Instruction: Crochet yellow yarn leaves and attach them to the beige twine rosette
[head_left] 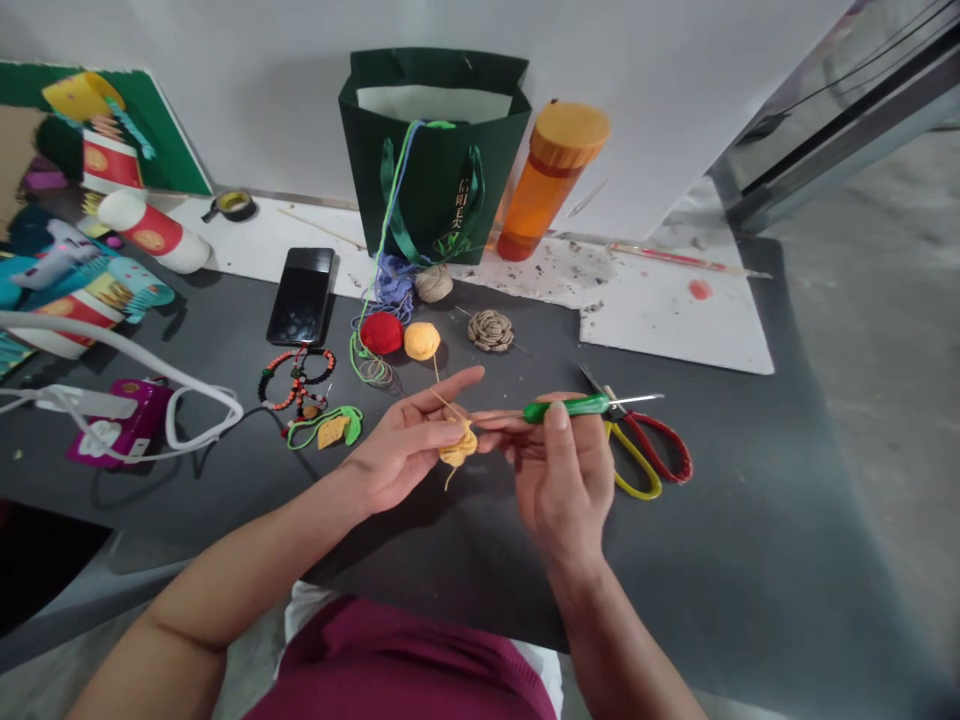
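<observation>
Two items gripped | left hand (401, 440): fingers clamped on yellow crocheted piece (457, 445), trailing yarn, at 3 o'clock from palm | right hand (562, 470): fingers clamped on green crochet hook (566, 407), metal shaft toward 3 o'clock | red-and-yellow-handled scissors (637, 450) at 3 o'clock from right hand | yellow yarn ball (422, 341), red yarn ball (381, 333) at 12 o'clock from left hand

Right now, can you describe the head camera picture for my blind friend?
Two hands crochet yellow yarn: the right hand holds a green crochet hook, the left hand pinches a yellow piece. A red yarn ball, a yellow yarn ball and scissors lie on a dark table.
</observation>
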